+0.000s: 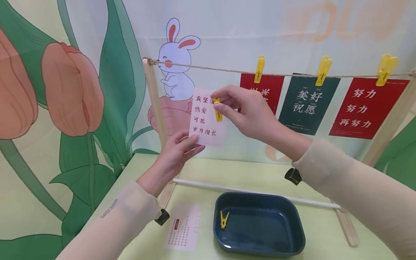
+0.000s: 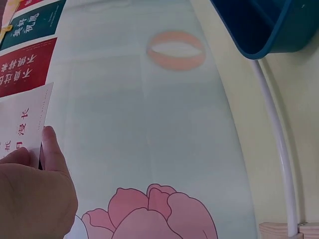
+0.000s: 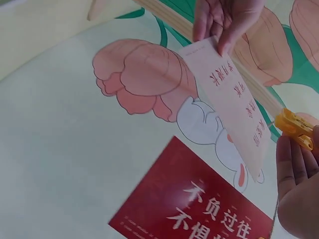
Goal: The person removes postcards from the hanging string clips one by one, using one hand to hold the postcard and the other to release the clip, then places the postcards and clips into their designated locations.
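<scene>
Right grip [image 1: 247, 112] pinching upright yellow clothespin [image 1: 217, 110] (long axis vertical); left grip [image 1: 175, 151] pinching pink card [image 1: 206, 124].

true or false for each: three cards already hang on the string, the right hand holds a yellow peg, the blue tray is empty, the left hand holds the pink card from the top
1. Three cards hang on the string. True.
2. The right hand pinches a yellow peg. True.
3. The blue tray is empty. False: one spare peg lies in it.
4. The left hand holds the pink card from the top. False: it holds the bottom edge.
</scene>
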`<state>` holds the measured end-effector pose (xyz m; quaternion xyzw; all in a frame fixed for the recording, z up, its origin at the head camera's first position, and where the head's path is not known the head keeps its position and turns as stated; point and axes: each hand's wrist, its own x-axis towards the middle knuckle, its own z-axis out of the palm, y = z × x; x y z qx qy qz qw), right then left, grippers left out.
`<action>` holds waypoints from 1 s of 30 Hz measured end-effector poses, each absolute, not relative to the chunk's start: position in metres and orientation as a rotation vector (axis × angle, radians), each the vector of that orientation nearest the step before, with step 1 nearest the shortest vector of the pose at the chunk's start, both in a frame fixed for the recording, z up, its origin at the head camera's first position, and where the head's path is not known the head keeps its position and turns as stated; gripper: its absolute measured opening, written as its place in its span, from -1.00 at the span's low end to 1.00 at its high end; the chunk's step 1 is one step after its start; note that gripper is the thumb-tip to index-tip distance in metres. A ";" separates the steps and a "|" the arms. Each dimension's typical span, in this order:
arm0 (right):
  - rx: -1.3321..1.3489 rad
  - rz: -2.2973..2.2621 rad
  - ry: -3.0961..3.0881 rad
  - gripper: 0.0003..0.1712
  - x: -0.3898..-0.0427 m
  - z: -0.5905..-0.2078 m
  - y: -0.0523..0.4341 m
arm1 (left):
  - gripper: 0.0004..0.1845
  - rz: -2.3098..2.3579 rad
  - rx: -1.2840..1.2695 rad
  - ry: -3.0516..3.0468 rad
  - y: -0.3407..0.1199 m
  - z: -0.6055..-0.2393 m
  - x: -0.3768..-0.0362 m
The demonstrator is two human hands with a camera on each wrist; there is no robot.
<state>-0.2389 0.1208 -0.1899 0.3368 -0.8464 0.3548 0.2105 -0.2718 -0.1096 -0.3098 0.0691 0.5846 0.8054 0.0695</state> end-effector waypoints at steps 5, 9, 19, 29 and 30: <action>0.966 1.016 -2.401 -0.63 -0.235 -0.206 0.123 | -0.73 2.391 0.206 1.779 -0.115 -0.315 -0.268; 0.976 1.016 -2.447 -0.62 -0.230 -0.220 0.125 | -0.68 2.359 0.216 1.791 -0.120 -0.321 -0.265; 0.873 1.079 -2.557 -0.59 -0.226 -0.249 0.138 | -0.76 2.353 0.183 1.768 -0.134 -0.339 -0.252; 0.837 1.102 -2.612 -0.61 -0.225 -0.271 0.152 | -0.65 2.313 0.106 1.765 -0.141 -0.355 -0.238; 0.832 1.104 -2.623 -0.61 -0.225 -0.273 0.153 | -0.63 2.304 0.099 1.767 -0.141 -0.357 -0.237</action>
